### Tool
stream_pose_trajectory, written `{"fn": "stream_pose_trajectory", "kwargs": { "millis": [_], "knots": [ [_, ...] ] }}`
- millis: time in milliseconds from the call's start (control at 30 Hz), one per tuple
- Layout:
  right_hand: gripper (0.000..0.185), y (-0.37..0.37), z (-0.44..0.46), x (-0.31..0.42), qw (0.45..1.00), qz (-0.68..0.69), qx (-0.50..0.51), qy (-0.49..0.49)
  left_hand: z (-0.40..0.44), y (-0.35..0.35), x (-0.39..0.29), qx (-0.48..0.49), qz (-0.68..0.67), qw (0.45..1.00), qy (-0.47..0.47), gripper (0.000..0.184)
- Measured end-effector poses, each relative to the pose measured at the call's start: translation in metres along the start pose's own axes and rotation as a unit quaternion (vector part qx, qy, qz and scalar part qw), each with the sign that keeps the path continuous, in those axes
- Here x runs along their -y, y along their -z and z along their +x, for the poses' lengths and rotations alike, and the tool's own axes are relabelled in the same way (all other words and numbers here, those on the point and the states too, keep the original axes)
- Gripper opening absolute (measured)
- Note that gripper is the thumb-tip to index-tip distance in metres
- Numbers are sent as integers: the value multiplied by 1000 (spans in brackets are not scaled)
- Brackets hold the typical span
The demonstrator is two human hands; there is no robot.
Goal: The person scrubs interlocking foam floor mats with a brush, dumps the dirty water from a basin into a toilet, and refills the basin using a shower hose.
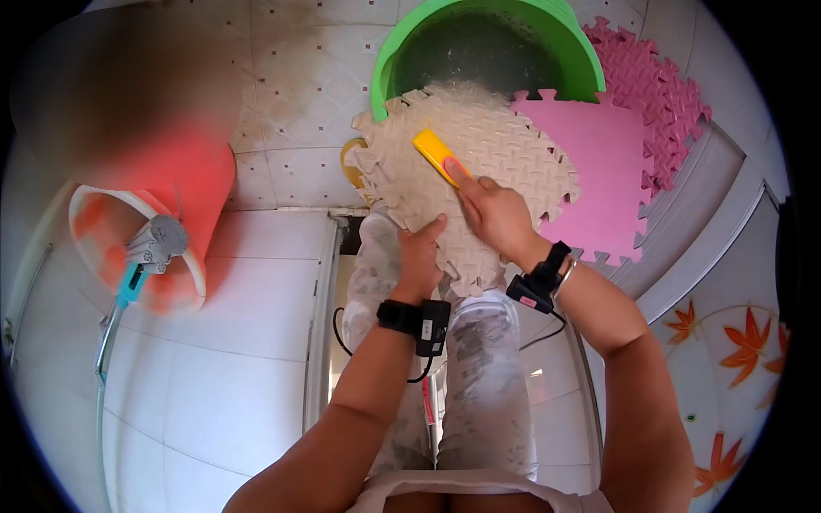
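A beige interlocking foam mat point(479, 154) with a raised tread pattern leans over the front rim of a green basin point(383, 77) and reaches back to my knees. My left hand point(421, 255) grips its near left edge, thumb on top and the other fingers mostly hidden. My right hand point(496, 214) is closed around a yellow scrub brush point(434, 154), which lies against the mat's surface; its bristles are hidden. Murky water point(479, 56) fills the basin. Under the beige mat's right side lies a smooth pink foam mat point(590, 154).
More pink textured mats point(654, 103) lie at the upper right. On the left is a red bucket point(201, 214) with a white rim, beside a mop point(154, 244) with a grey head. A door panel with orange leaves point(746, 342) stands at the right. The floor tiles point(295, 94) are stained.
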State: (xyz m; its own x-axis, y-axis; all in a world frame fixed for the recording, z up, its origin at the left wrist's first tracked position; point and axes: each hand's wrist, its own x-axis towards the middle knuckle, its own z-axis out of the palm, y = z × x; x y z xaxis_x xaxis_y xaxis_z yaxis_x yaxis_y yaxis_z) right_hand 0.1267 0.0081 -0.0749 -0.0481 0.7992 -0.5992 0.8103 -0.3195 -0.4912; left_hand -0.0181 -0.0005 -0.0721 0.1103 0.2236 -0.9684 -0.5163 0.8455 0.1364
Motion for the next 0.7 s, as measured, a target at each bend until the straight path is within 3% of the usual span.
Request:
{"fn": "stream_pose_trajectory", "kwargs": {
  "millis": [200, 300, 333, 400, 433, 467, 567, 633, 700],
  "knots": [
    [38, -37, 113, -63, 992, -68, -67, -86, 15, -3, -2, -3, 45, 997, -68, 44],
    [37, -47, 117, -48, 990, -68, -66, -100, 20, 11, -8, 6, 44, 999, 18, 46],
    [38, -40, 96, -24, 994, -26, -52, -97, 28, 34, 6, 77, 186, 975, -97, 46],
    [42, -31, 45, 1, 995, 57, -45, -62, 29, 33, 13, 148, 312, 915, -208, 46],
    [44, -31, 22, 6, 993, 98, -53, -27, 25, 13, 3, 91, 167, 973, -128, 46],
    [46, -29, 3, 8, 992, 120, -51, 2, 23, 0, -3, 31, 18, 998, -43, 47],
    [47, -19, -5, 17, 990, 131, -13, 44, 24, 1, -6, 25, 39, 999, 13, 48],
    [48, -19, 21, 21, 998, 54, -18, 35, 24, 0, -7, 41, 17, 999, -3, 48],
    [47, -22, 37, 26, 996, 64, -48, 44, 26, -3, -10, 65, -2, 998, -25, 47]
  ]
}}
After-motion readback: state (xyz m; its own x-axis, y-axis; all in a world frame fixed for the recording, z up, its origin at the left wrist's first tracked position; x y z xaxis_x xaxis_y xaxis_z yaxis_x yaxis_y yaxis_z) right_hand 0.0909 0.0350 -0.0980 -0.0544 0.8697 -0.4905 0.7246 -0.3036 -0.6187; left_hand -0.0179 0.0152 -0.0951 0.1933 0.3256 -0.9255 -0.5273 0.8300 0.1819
